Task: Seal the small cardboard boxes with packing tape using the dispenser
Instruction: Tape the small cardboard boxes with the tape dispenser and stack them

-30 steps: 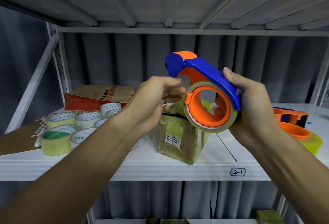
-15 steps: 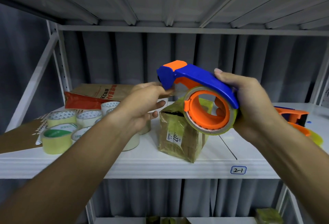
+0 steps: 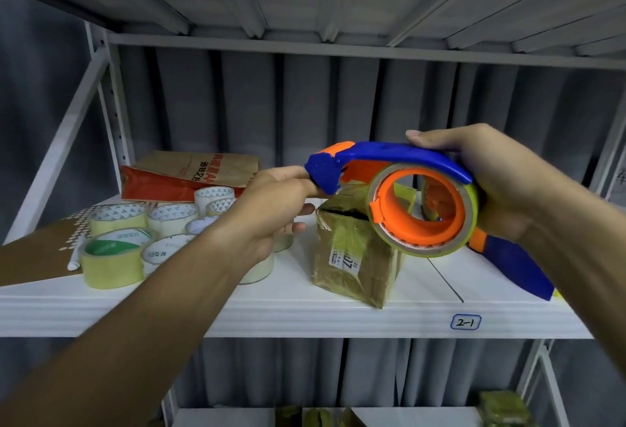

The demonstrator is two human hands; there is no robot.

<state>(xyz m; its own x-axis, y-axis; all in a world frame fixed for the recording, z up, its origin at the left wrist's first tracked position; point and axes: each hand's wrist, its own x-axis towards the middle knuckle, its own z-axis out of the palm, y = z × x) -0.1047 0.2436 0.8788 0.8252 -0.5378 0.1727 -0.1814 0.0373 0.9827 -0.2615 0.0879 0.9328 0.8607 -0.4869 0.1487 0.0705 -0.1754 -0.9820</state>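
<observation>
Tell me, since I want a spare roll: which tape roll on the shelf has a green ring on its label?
The front-left roll, nearest the shelf edge. Its top label carries a green ring; the other rolls show white or patterned tops.

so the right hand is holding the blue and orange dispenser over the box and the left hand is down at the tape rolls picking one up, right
Not quite. The right hand does hold the blue and orange dispenser over the box, but the left hand is not picking up a tape roll; it is up at the dispenser's front end, fingers by the blue cutter head. The head view shows this.
</observation>
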